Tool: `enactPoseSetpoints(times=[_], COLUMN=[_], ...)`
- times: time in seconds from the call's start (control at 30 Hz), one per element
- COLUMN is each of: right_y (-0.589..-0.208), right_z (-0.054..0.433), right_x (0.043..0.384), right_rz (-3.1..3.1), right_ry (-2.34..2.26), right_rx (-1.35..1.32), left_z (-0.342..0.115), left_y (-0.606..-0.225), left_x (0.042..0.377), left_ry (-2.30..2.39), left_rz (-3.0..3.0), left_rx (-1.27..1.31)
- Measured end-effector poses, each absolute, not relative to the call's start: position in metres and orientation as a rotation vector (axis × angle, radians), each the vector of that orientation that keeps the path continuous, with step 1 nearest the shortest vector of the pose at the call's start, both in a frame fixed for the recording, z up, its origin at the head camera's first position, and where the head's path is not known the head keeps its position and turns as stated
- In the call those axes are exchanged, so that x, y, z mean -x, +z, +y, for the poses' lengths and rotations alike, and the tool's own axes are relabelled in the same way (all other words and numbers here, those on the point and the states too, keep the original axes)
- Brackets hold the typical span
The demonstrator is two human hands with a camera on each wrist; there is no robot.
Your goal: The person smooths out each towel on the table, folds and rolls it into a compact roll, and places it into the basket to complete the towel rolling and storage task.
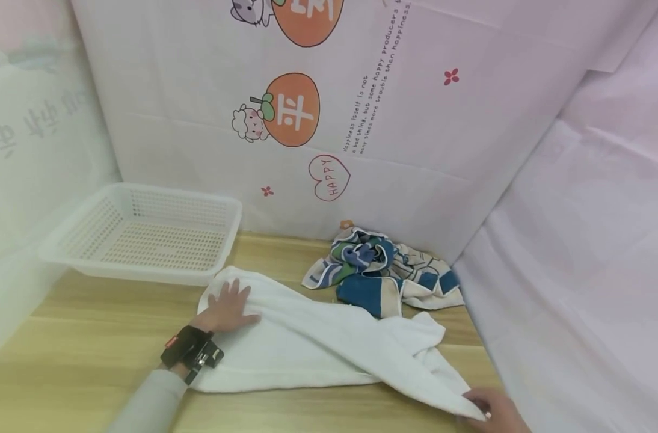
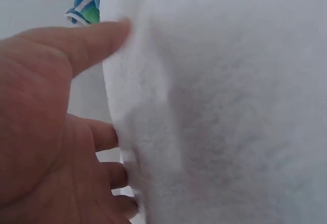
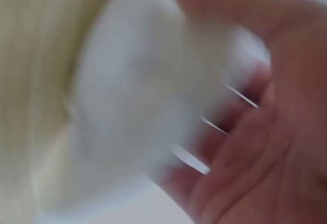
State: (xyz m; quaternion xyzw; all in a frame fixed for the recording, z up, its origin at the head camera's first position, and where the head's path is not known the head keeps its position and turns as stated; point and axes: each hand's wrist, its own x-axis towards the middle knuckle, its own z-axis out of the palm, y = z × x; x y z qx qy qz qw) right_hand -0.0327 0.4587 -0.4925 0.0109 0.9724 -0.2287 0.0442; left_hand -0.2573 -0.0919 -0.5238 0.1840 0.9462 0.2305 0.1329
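A white towel lies partly folded over itself on the wooden table, its right end creased and bunched. My left hand rests on the towel's left end with fingers spread. In the left wrist view, that hand's thumb and fingertips touch the white cloth near its edge. At the lower right, my right hand pinches a corner of the towel between thumb and fingers. The right wrist view is blurred, with the white cloth between the thumb and curled fingers.
A white perforated plastic basket stands at the back left, close to the towel. Crumpled patterned cloths in blue, green and beige lie behind the towel. Printed white sheets enclose the wooden table at the back and sides.
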Motion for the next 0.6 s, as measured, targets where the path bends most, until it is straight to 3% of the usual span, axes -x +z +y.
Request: enactPoseSetpoints(times=[0.13,0.23,0.4,0.6], right_y=[-0.469,-0.461,-0.464,-0.483], right_z=[0.454,0.451,0.443,0.399], right_x=[0.039,0.056,0.106,0.178], right_rz=[2.880,3.071,3.267,3.162], right_ry=[-0.655,-0.677,-0.726,-0.751], right_rx=[-0.173,-0.089,0.136,0.163], left_z=[-0.100,-0.105,-0.112,-0.114], left_y=[-0.531,-0.540,-0.550,-0.548], left_x=[0.253,0.253,0.252,0.250], left_ry=[0.782,0.798,0.808,0.838], left_rz=[2.722,2.734,2.734,2.731], left_rx=[-0.584,-0.616,-0.644,-0.659])
